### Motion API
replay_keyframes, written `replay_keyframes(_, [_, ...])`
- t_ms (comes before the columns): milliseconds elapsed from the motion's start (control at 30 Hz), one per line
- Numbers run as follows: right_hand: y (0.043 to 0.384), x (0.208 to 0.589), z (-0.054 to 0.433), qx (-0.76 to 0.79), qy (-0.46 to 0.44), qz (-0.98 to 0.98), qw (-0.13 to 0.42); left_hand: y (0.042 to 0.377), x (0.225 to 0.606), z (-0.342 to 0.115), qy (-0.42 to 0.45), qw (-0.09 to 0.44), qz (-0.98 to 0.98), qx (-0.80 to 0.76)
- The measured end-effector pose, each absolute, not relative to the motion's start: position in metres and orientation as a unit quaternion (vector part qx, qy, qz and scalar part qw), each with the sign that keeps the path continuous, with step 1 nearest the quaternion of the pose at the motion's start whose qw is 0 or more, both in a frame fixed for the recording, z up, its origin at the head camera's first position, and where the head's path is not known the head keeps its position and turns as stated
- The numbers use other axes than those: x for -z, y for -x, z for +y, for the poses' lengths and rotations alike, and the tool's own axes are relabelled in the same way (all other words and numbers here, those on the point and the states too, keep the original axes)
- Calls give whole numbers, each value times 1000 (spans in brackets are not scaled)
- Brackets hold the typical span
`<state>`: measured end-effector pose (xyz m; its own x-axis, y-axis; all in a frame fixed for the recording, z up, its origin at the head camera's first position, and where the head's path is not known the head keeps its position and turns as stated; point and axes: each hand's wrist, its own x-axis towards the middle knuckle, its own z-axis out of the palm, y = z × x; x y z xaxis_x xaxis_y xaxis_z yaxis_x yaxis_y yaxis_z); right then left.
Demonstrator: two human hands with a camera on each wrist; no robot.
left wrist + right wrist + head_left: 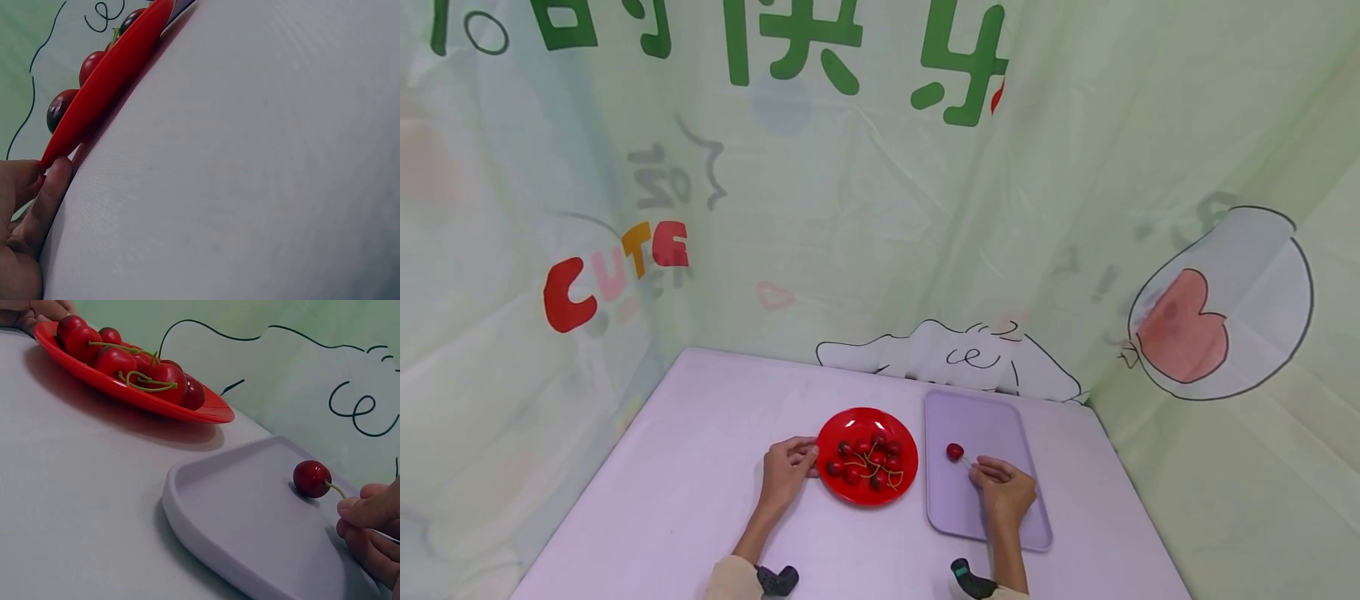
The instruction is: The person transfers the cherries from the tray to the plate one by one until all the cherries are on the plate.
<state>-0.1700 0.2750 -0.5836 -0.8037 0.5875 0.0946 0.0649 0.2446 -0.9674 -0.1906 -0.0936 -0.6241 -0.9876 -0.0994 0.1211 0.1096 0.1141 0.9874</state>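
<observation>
My left hand (785, 473) pinches the left rim of a round red plate (867, 499). In the left wrist view its fingertips meet at the edge of the plate (109, 94). Several dark red cherries (877, 459) with green stems are heaped on that plate. Over a pale purple tray (946, 508), my right hand (1006, 493) pinches one cherry (954, 452) by its stem between thumb and fingertips. The right wrist view shows this cherry (312, 479) close over the tray's flat surface, its thin stem (337, 490) running to the fingers.
Both plate and tray stand on a white table (715, 433), the tray just right of the plate. A raised rim (206, 534) runs round the tray. Behind the table hangs a pale green printed cloth (850, 208), with another stretch of it at either side.
</observation>
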Motion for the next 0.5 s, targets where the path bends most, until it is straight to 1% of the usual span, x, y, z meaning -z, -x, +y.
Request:
replay_keyframes(300, [169, 577, 273, -664, 243, -678, 200, 191, 626, -93, 2, 82, -744, 663])
replay_keyframes(500, [166, 573, 273, -691, 258, -651, 181, 192, 626, -93, 3, 81, -744, 663])
